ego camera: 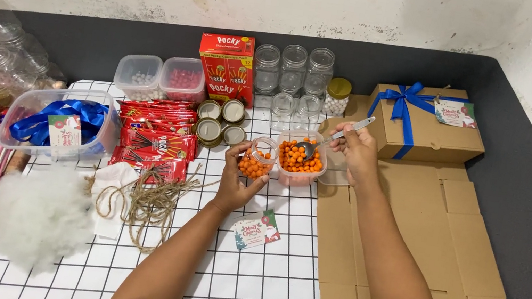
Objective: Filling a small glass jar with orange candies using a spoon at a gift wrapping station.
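Note:
My left hand point(235, 179) holds a small clear jar point(257, 158), tilted and partly filled with orange balls. My right hand point(356, 150) grips a metal spoon point(336, 137) whose bowl dips into a clear plastic tub of orange balls point(300, 158) just right of the jar. Both sit over a white cloth with a black grid point(246, 280). A small printed gift tag point(256, 229) lies on the cloth below my left hand.
Empty glass jars point(292, 69), gold lids point(219, 121), a red snack box point(227, 66), red snack packets point(155, 136), twine point(149, 202), white stuffing point(34, 217), a tub with blue ribbon point(59, 120), a ribboned cardboard box point(424, 124) and flat cardboard point(417, 263) surround the hands.

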